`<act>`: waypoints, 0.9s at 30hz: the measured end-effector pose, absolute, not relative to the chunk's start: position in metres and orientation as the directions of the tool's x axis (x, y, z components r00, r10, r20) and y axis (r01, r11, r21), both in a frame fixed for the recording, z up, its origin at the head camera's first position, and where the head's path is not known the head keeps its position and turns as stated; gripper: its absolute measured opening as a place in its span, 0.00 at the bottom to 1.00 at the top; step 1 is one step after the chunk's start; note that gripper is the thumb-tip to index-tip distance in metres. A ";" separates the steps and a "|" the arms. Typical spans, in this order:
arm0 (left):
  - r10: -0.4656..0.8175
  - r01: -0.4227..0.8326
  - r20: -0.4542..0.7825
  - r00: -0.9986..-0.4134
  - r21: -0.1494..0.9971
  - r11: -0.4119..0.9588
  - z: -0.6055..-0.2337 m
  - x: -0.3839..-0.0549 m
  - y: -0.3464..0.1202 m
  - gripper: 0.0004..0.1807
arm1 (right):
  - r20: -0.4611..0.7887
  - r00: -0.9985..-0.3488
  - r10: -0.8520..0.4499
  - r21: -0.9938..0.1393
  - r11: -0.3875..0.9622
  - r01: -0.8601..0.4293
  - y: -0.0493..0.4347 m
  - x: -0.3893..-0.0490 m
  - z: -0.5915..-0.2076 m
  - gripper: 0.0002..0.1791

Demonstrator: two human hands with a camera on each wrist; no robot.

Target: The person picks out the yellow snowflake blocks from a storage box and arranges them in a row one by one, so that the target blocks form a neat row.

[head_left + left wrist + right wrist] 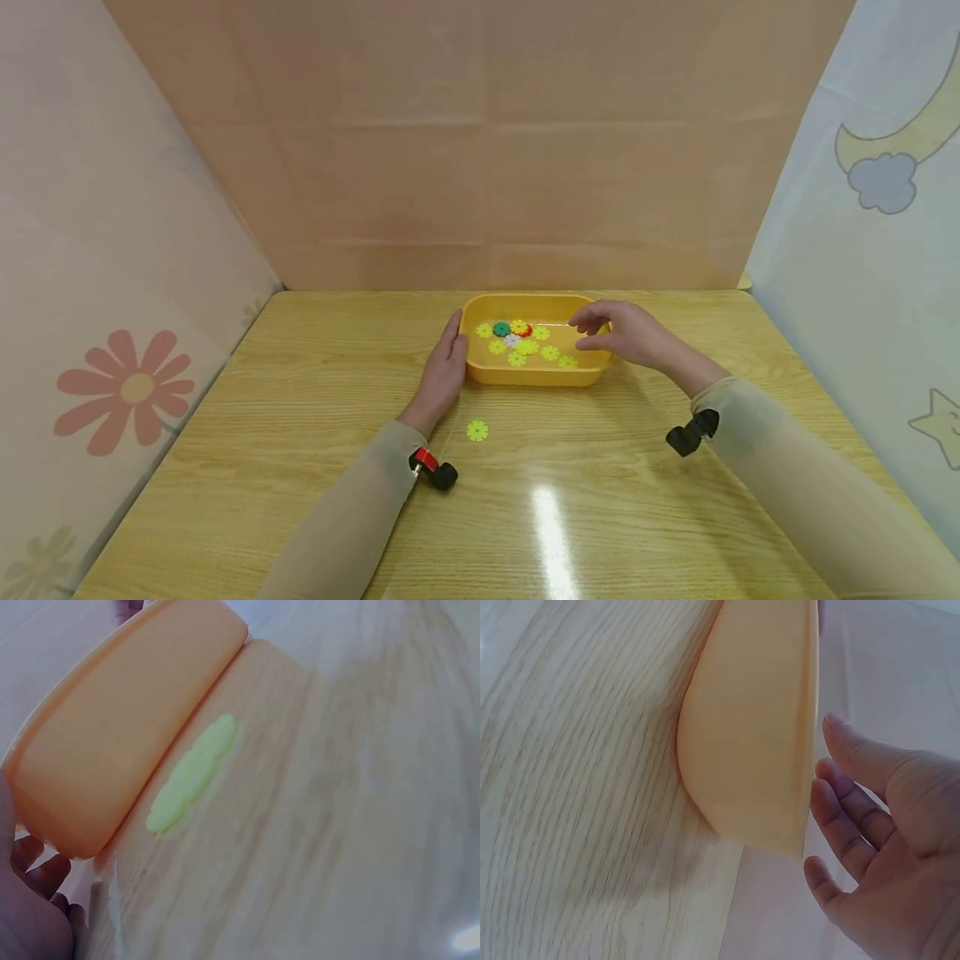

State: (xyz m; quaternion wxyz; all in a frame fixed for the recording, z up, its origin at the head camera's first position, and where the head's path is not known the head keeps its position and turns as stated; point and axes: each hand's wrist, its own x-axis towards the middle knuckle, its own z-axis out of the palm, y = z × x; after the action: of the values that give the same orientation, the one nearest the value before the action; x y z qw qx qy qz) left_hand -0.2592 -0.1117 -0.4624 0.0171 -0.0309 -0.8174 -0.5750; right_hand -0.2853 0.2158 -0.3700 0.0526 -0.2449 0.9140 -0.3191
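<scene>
A yellow plastic tray point(534, 377) sits on the table, holding several flower-shaped discs. Most discs are yellow, such as one yellow disc point(551, 353); a green disc point(501, 330), a white disc point(512, 341) and a red disc, partly covered, lie among them. My left hand point(441, 371) holds the tray's left end, its fingers along the outer wall. Over the tray's right end hovers my right hand point(626, 333), thumb and fingers apart with nothing visible between them. One loose yellow disc point(477, 431) lies on the table in front of the tray.
The wooden table point(337, 358) meets a plain brown backdrop point(487, 167) behind the tray. Patterned side panels stand at left and right. A black wrist camera point(690, 433) is strapped on the right sleeve, another wrist camera point(435, 471) on the left.
</scene>
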 end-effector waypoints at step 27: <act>0.026 0.070 0.064 -0.998 0.937 0.342 -0.464 -0.261 -0.112 0.34 | -0.093 -0.833 -0.546 -0.600 0.698 -0.390 0.206 -0.302 -0.386 0.28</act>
State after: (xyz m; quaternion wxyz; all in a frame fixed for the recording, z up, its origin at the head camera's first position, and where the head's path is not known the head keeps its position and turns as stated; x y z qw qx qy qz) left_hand -0.2607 -0.1119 -0.4643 0.0188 -0.0293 -0.8189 -0.5729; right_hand -0.3018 0.2056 -0.3857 0.1331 -0.2565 0.9118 -0.2916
